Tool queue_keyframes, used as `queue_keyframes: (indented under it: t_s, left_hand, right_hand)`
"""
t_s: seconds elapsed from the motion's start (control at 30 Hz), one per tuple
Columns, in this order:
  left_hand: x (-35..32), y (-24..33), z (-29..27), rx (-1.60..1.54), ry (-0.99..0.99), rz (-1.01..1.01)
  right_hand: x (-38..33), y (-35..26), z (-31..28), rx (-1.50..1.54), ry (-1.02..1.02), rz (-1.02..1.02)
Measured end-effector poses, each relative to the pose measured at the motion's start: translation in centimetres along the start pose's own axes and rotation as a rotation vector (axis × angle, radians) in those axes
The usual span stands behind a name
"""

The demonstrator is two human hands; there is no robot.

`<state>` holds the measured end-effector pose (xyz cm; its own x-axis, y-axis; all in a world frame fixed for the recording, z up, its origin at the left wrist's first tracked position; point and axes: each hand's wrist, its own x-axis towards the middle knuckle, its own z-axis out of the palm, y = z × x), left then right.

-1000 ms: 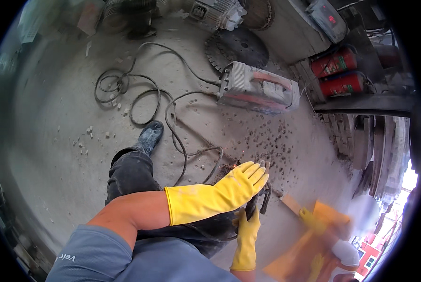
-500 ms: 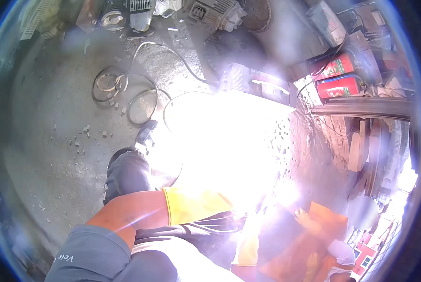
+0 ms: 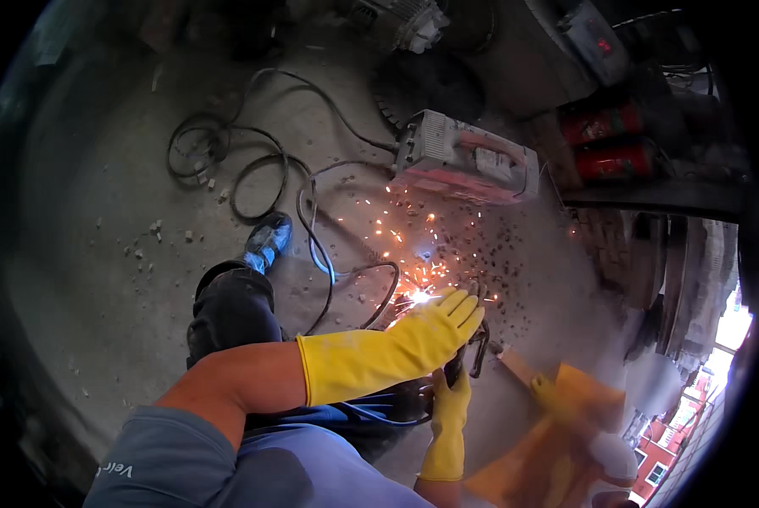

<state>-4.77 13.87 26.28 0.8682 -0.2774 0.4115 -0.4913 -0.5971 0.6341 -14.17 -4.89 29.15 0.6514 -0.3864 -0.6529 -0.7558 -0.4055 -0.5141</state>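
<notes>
While bright orange sparks jump off the grey concrete floor, the person holds both hands close to them. The left hand, in a long yellow rubber glove, is stretched out flat with its fingers straight and close together, just beside the sparks. It does not grip anything; it hangs over the spot like a little roof. The right hand, in the same kind of yellow glove, sits right under the left hand. It is closed around a dark welding holder, which pokes up past the left hand's fingers toward the sparks. The left glove hides part of that grip.

Near the sparks, on the far side, lies a grey and red boxy welding machine. Black cables curl in loops from the machine over the floor and run back to the sparks. A blue shoe and a knee in dark trousers are to the left of the sparks. To the right of the sparks, another person's yellow-gloved hand with an orange sleeve holds a pale strip. Two red cylinders lie past the machine.
</notes>
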Motion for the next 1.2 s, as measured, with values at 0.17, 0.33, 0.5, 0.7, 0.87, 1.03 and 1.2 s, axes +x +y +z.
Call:
queue_keyframes:
  t_s: [0.17, 0.33, 0.5, 0.7, 0.87, 1.03, 1.2]
  left_hand:
    - [0.7, 0.3, 0.3, -0.039, 0.011, -0.007]
    - [0.3, 0.4, 1.2, -0.046, -0.003, 0.014]
    - [0.4, 0.2, 1.4, -0.044, -0.103, -0.026]
    - [1.4, 0.4, -1.3, -0.127, -0.038, -0.030]
    - [2.7, -2.2, -1.9, -0.030, -0.049, -0.099]
    - [5.6, -4.8, -2.9, -0.023, -0.009, -0.196]
    - [5.2, -5.1, -1.4, -0.013, -0.083, -0.172]
  right_hand:
    - [1.1, 0.5, -1.5, 0.390, 0.074, 0.069]
    - [2.4, 2.5, -2.4, 0.336, 0.060, 0.130]
    - [0.9, 2.8, -0.8, -0.174, -0.036, -0.169]
    - [0.6, -0.6, 1.5, 0.034, 0.062, -0.052]
    - [-0.1, -2.1, -1.7, 0.396, 0.109, 0.031]
    - [0.1, 1.8, -2.5, 0.526, 0.105, 0.089]
    - [0.8, 2.8, -1.7, 0.572, 0.178, 0.139]
